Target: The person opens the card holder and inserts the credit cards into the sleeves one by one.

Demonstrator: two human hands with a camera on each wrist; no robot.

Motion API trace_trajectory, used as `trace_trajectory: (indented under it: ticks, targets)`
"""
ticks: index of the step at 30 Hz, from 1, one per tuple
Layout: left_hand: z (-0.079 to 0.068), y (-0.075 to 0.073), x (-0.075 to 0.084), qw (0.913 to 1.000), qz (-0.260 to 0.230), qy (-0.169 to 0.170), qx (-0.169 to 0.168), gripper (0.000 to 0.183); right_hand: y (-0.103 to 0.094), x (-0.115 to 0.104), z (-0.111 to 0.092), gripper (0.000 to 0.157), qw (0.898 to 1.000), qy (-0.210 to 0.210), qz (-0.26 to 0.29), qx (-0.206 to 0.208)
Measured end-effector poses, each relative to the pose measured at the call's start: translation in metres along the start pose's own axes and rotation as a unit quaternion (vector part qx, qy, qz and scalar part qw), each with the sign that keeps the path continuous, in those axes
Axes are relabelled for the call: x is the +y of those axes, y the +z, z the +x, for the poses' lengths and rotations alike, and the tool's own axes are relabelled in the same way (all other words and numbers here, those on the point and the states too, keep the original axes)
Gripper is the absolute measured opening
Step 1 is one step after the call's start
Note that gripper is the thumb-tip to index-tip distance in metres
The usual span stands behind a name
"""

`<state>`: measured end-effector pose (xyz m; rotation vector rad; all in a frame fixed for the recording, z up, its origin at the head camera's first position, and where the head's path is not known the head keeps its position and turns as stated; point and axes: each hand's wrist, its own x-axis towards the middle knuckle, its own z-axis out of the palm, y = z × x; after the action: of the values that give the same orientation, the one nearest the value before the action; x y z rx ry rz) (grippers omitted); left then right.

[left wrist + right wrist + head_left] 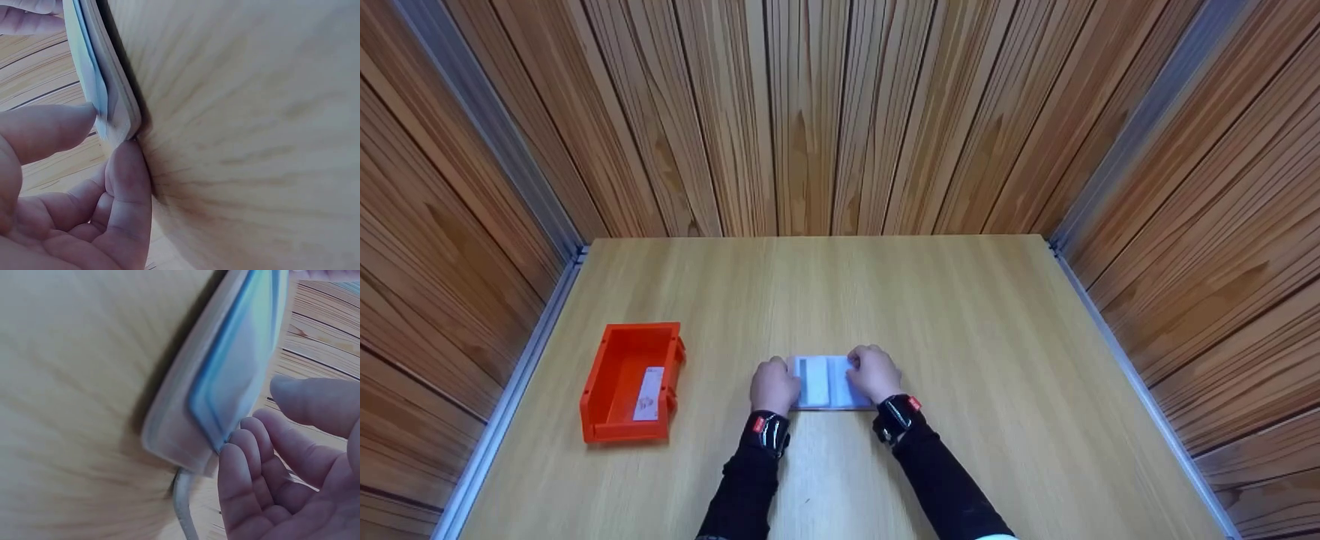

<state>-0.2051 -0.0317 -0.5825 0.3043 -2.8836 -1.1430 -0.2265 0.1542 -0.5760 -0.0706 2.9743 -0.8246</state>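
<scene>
A small booklet-like card holder [849, 382] lies open on the table, with pale blue-white clear sleeves inside and a whitish card-like panel [814, 381] on its left half. My left hand [775, 385] pinches its left edge: in the left wrist view the thumb [62, 126] meets the bluish sleeve and a finger [128, 174] touches the cover's corner. Over the right edge is my right hand [874, 373]. Its curled fingers [233, 478] touch or nearly touch the sleeve's corner, while the thumb stands apart. A narrow pale strap [183, 500] sticks out from under the holder.
On the left of the wooden table [997, 337] stands an orange-red open bin [626, 345] with a white label [648, 394] on it. Wood-plank walls [810, 112] enclose the table at the back and both sides, with metal rails [1140, 390] along the side edges.
</scene>
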Motion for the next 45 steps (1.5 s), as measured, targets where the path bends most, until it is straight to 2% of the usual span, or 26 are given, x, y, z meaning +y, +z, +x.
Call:
trace_trajectory:
  ticks: [12,21,30,33,38,40,45]
  targets:
    - [0.001,0.0,-0.001,1.0,-0.002,-0.002,-0.005,0.008,0.001,0.0,0.001,0.021,1.0,0.007,0.001,-0.016]
    - [0.001,0.002,-0.004,0.9999,-0.005,0.002,0.011,0.009,0.004,0.003,-0.001,0.024,1.0,-0.012,-0.007,0.003]
    - [-0.002,-0.003,-0.007,0.9993,-0.002,0.029,0.022,0.016,0.003,0.002,-0.003,0.024,1.0,-0.012,-0.002,0.001]
    - [-0.002,-0.012,-0.005,0.9999,-0.014,0.009,0.001,0.013,0.003,0.003,-0.003,0.025,1.0,-0.014,-0.001,0.003]
    - [0.0,-0.035,-0.003,0.9988,-0.039,-0.022,-0.017,0.024,0.002,0.002,-0.003,0.026,1.0,-0.008,0.001,0.001]
    - [0.0,-0.046,-0.004,0.9987,-0.047,-0.02,-0.004,0.025,0.003,0.002,-0.003,0.026,1.0,-0.007,0.002,-0.001]
    - [-0.002,-0.073,-0.013,0.996,-0.056,0.023,0.065,0.024,0.004,0.003,-0.003,0.025,1.0,-0.01,0.0,0.002]
